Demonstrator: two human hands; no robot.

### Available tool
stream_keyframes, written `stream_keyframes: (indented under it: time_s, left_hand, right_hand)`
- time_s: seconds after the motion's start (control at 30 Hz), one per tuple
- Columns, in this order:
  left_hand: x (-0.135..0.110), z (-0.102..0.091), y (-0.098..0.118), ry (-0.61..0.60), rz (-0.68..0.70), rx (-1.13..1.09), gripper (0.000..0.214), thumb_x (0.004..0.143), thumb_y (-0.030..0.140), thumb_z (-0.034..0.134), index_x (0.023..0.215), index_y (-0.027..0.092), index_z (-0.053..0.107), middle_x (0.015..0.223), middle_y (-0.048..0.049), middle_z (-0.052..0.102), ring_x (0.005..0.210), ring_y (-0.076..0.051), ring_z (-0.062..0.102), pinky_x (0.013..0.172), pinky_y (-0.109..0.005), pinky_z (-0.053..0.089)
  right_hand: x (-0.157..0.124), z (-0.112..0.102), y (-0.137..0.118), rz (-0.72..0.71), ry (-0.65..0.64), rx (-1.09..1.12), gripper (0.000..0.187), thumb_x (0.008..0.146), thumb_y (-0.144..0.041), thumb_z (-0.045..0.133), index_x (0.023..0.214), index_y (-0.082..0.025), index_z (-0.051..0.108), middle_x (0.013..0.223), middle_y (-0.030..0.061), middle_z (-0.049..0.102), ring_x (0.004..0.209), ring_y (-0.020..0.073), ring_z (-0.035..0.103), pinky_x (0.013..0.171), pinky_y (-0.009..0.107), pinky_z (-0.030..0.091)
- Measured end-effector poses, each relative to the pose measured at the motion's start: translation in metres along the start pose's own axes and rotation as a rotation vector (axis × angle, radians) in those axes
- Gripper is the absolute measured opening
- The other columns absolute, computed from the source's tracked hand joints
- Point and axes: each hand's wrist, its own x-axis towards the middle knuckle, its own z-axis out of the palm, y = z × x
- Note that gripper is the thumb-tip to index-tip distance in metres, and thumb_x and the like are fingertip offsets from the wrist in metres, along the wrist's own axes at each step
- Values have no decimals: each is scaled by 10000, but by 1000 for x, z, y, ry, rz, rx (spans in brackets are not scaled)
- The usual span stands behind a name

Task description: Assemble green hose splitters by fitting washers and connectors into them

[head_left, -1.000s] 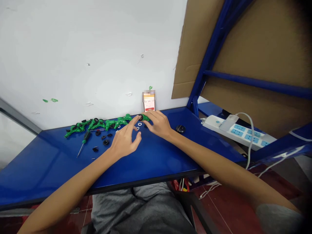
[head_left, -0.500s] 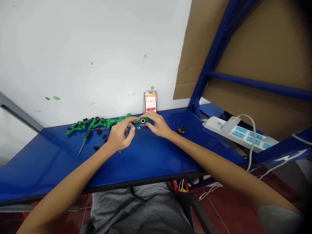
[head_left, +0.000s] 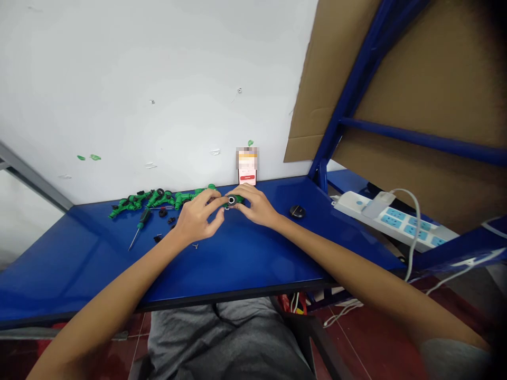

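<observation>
A small green plastic fitting with a black ring is pinched between both my hands at the back of the blue table. My right hand grips it from the right, fingers curled. On the left side, my left hand holds the fitting with fingertips pressed to it. A row of green fittings lies left of the hands along the wall. Small black parts and a green-handled screwdriver lie beside them.
A white wall rises behind the table, with a small red and white box against it. A black round part lies to the right. A white power strip with cables sits beyond a blue frame post. Cardboard leans above.
My right hand lifted the green fitting off the table and drew it slightly nearer. My left hand rose from the table and closed on the fitting's left side.
</observation>
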Motion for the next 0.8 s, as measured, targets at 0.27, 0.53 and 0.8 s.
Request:
stream_keyframes:
  time_s: [0.27, 0.53, 0.8]
  left_hand:
    - [0, 3, -3, -123, 79, 253, 391, 1028, 207, 556, 1405, 205, 661, 1199, -136, 733, 1005, -244, 740, 708, -321, 628]
    - [1, 4, 6, -253, -36, 237, 457, 1055, 263, 530, 1505, 203, 587, 1212, -132, 719, 922, -231, 731, 552, -269, 548]
    - [1, 3, 3, -353, -105, 183, 464, 1053, 241, 488, 1498, 207, 614, 1236, -108, 715, 743, -177, 679, 508, -273, 505]
  right_hand:
    - [-2, 1, 11, 27, 17, -88, 176, 1033, -291, 719, 1207, -271, 740, 1054, 63, 762, 998, 272, 691, 941, 462, 562]
    - [-4, 0, 16, 3, 13, -168, 193, 1041, -273, 701, 1228, -238, 738, 1072, 85, 767, 998, 277, 693, 931, 456, 567]
    - [-8, 2, 21, -2, -29, -173, 189, 1047, -299, 700, 1220, -232, 742, 1051, 83, 756, 987, 266, 687, 906, 447, 582]
